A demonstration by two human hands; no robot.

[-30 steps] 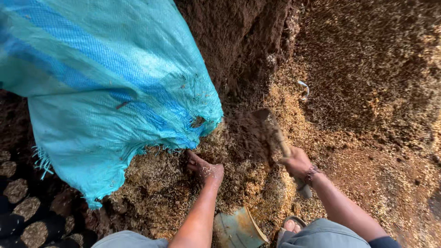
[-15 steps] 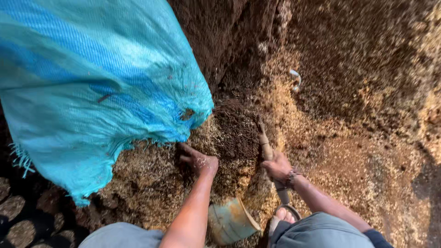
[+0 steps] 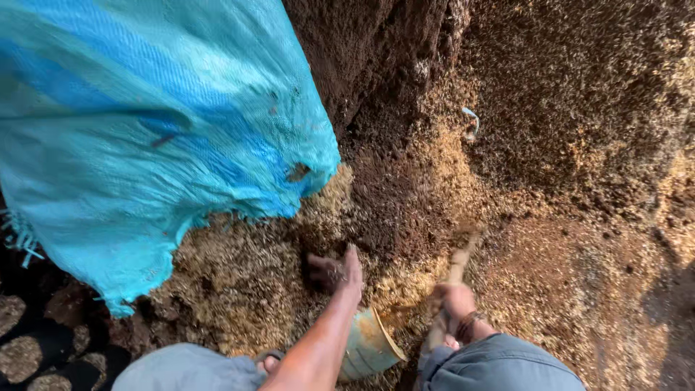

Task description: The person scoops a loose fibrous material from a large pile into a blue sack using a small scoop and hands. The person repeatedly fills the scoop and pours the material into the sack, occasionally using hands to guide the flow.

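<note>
The person is crouching over a heap of loose brown and tan mulch [image 3: 405, 195], a crumbly mix of husk, sawdust and dark soil, and everything here is placed from that heap. The left hand [image 3: 334, 271] is pressing into the heap's near slope, fingers spread apart and half sunk in the crumbs, holding nothing solid. The right hand [image 3: 452, 300], just to the right of it on the same slope, is wrapped around the wooden handle [image 3: 457, 264] of a digging tool, fingers closed tight on it; the blade end is buried in the heap and cannot be made out. A pale green bucket [image 3: 369, 347] is lying tilted at the foot of the heap, between the two forearms. A large blue woven sack [image 3: 145, 137] is hanging over the heap's left side, its frayed edge nearly touching the tan layer. Dark round stones [image 3: 25, 355] are showing well left of the heap, below the sack.

The mulch is probably light, dry and soft on top, denser and clumpier where it is darker. It will likely spill between open fingers, so cupped hands or the tool will serve better. The handle looks stiff and rough, best gripped near its middle, where the right hand is holding it.
</note>
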